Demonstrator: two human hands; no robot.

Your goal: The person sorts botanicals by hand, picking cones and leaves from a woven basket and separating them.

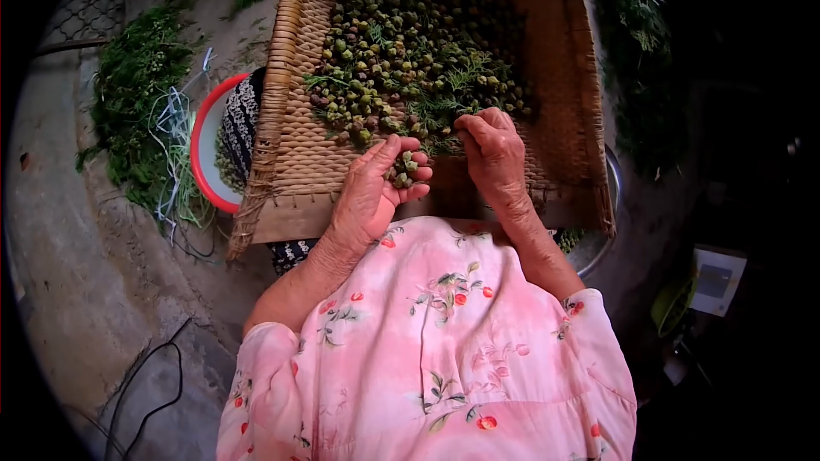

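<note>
A woven wicker scoop basket (295,111) rests across my lap, holding a spread of small round green-brown conifer cones (401,51). Feathery green sprigs (465,77) lie among them. My left hand (376,183) is palm up near the basket's front edge, fingers curled around several cones (402,172). To its right, my right hand (491,149) is closed in a pinch over the front part of the pile, beside a sprig. Whatever is between its fingertips is too small or hidden to make out.
Left of the basket stands a red-rimmed basin (205,149) with dark patterned cloth beside it. Cut greenery (141,94) and pale plastic strings (175,154) lie on the concrete floor. More greenery (628,8) is at the right. A black cable (175,376) runs lower left.
</note>
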